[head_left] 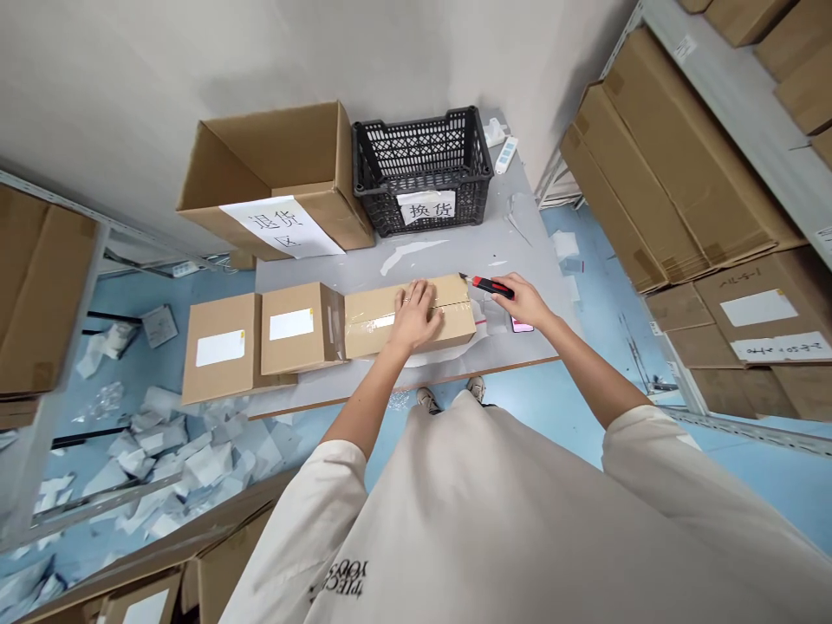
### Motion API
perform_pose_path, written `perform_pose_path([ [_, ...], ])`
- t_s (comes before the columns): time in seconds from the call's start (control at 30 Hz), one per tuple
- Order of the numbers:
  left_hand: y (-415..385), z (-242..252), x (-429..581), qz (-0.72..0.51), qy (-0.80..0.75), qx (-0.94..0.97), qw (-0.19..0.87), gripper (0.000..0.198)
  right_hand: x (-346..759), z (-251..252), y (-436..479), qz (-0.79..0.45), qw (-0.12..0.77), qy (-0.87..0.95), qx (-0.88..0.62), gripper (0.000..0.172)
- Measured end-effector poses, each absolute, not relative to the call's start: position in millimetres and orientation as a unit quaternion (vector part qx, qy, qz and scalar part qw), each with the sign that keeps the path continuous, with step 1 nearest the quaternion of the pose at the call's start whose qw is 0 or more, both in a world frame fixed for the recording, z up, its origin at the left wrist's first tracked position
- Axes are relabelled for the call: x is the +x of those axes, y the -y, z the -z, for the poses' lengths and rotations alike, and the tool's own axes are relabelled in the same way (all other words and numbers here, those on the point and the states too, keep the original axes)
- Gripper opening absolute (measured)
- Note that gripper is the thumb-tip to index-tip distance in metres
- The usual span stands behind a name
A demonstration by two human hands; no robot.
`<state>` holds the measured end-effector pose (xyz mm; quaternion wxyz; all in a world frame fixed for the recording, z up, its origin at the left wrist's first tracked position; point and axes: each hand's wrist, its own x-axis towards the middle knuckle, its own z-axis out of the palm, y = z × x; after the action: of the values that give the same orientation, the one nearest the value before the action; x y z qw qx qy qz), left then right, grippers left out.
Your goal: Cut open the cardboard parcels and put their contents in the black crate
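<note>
Pressing open-palmed on the taped cardboard box (455,319), the left hand (414,317) is steadying it, while the right hand (522,300) is clenching a red utility knife (490,285) alongside.

Taped cardboard box (377,322) lying flat, seam running lengthwise; red-and-black utility knife (492,286) just beside it, blade tip toward box.
</note>
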<state>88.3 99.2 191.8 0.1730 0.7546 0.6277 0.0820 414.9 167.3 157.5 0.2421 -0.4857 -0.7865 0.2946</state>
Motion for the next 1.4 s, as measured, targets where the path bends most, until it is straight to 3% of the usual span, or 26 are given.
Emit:
perform_pose_path([
  [0.3, -29.9, -199.2, 33.2, -0.068, -0.66, 0.732, 0.153, 0.074, 315.2, -179.6, -207.5, -0.3, 0.201, 0.843, -0.399, 0.049],
  [0.53, -4.1, -185.9, 27.0, -0.055, -0.729, 0.663, 0.158, 0.039, 269.5, -184.0, -213.9, -0.284, 0.094, 0.859, -0.415, 0.042],
  [0.7, -10.8, -175.2, 30.1, -0.075, -0.745, 0.63, 0.207, 0.039, 284.6, -190.2, -204.7, -0.264, 0.077, 0.843, -0.463, 0.044],
  [0.97, -68.1, -171.4, 31.4, -0.138, -0.723, 0.65, 0.189, 0.06, 312.4, -186.0, -162.2, -0.291, 0.128, 0.797, -0.513, 0.041],
  [1.2, -97.6, -171.0, 21.2, -0.147, -0.697, 0.667, 0.218, 0.062, 313.2, -176.0, -139.1, -0.363, 0.173, 0.762, -0.508, 0.033],
  [1.4, -104.2, -189.9, 64.1, -0.143, -0.732, 0.651, 0.144, 0.061, 329.6, -173.5, -152.5, -0.413, 0.24, 0.697, -0.534, 0.035],
])
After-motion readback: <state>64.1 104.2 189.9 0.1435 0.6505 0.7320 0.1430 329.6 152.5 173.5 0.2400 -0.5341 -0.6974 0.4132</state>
